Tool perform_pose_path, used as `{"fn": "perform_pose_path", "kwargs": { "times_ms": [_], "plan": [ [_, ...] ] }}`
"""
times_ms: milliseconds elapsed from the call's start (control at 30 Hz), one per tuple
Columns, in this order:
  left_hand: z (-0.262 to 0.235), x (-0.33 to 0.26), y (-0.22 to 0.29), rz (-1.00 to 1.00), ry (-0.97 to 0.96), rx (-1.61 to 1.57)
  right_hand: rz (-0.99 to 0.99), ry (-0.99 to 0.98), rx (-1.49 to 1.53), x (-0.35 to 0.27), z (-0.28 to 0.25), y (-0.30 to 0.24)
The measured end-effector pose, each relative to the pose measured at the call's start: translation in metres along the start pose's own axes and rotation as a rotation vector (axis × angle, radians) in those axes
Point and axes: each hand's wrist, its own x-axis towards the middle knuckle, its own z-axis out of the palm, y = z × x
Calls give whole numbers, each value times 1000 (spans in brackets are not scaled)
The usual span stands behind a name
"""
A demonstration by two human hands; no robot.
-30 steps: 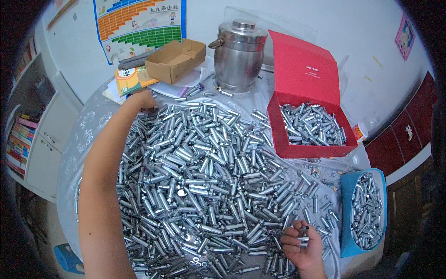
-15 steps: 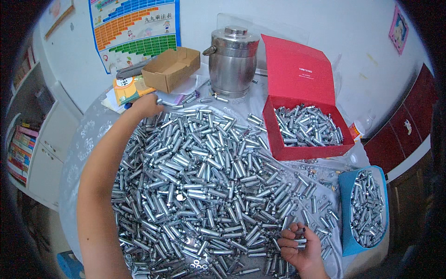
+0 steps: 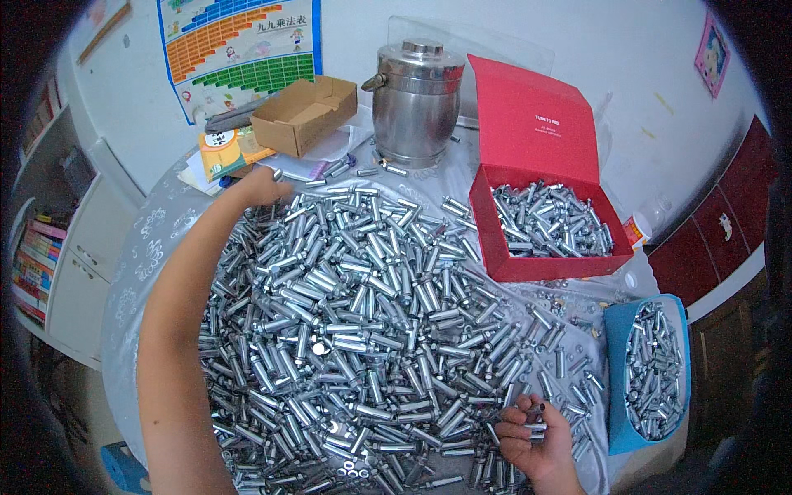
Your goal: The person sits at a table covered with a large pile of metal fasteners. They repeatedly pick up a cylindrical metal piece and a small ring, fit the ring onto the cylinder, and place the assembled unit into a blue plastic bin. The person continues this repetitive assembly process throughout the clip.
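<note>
1. Right hand (image 3: 535, 435), fingers curled around a few metal sleeve bolts (image 3: 535, 410), their long axes lying left to right, at the pile's (image 3: 363, 330) near right edge.
2. Left hand (image 3: 262, 186) rests at the pile's far left edge; whether its fingers are open or closed cannot be told.
3. Red box (image 3: 528, 256) and blue tray (image 3: 617, 363) of bolts stand to the right; a steel pot (image 3: 417, 103) behind.

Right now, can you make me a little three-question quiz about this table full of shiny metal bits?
1. True or false: the red box has its lid shut.
2. Which hand holds a few metal sleeves?
A. the left hand
B. the right hand
C. neither
3. Fill the gap: behind the pile, between the cardboard box and the red box, stands a steel ____.

Key:
1. False. The lid stands open and sleeves lie inside.
2. B. Its fingers curl round a few sleeves at the pile's near edge, while the left hand reaches to the far edge.
3. Pot.
</note>
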Motion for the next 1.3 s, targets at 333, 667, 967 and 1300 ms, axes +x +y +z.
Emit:
{"fn": "perform_pose_path", "kwargs": {
  "times_ms": [333, 667, 967, 1300],
  "plan": [
    [-4, -5, 50, 122, -135, 173, 21, -7, 5, 1, 0, 1],
    [-1, -3, 48, 2, -133, 122, 31, 27, 48, -1, 3, 1],
    [-6, -6, 62, -67, -205, 456, 33, 15, 24, -2, 2, 1],
    [-8, -7, 47, -175, -389, 244, 53, 18, 22, -2, 4, 1]
  ]
}}
